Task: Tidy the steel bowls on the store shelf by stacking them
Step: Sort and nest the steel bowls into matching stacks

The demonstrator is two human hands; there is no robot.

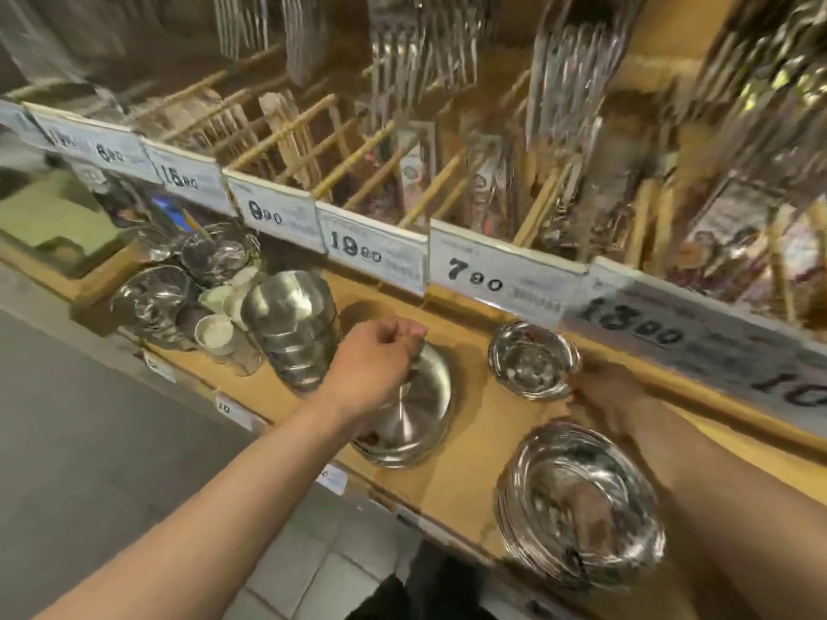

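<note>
Motion blur smears the shelf. The left hand curls its fingers onto an upturned steel bowl stack. The right hand touches a small bowl (finger position unreadable). A wide bowl sits nearest.

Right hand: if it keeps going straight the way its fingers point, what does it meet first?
The right hand points toward the small steel bowl and already looks to be at its near rim, so that bowl comes first. Motion blur hides whether they actually touch.
</note>
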